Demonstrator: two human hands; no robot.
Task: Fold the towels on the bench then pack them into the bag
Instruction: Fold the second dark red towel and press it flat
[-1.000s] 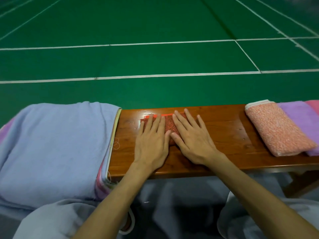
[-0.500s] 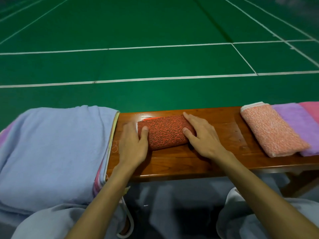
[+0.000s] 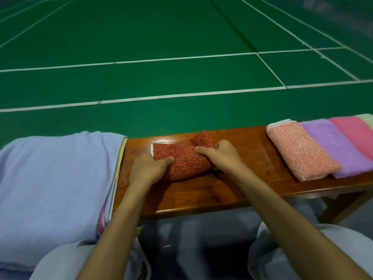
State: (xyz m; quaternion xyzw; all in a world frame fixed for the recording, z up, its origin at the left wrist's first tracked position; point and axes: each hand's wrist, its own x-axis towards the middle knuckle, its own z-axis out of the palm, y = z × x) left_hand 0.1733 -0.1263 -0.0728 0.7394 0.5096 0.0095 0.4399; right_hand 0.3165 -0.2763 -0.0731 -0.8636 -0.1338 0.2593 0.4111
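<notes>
A small folded red-orange towel [image 3: 184,158] lies on the wooden bench [image 3: 232,190] in front of me. My left hand [image 3: 148,170] grips its near left edge, thumb on top. My right hand [image 3: 223,156] grips its right end, which is lifted and bunched a little off the wood. To the right lie folded towels side by side: a light orange towel [image 3: 300,150], a purple towel [image 3: 339,146], a pink towel [image 3: 355,132] and a pale green towel [image 3: 366,119] at the frame edge. No bag is plainly in view.
A large pile of light blue cloth [image 3: 54,188] with striped layers beneath covers the bench's left end. Beyond the bench spreads a green court floor [image 3: 181,47] with white lines. My knees in grey cloth show below the bench.
My hands went from pressing flat on the red-orange towel to its two ends, then curled round it. The towel's right end has risen off the bench.
</notes>
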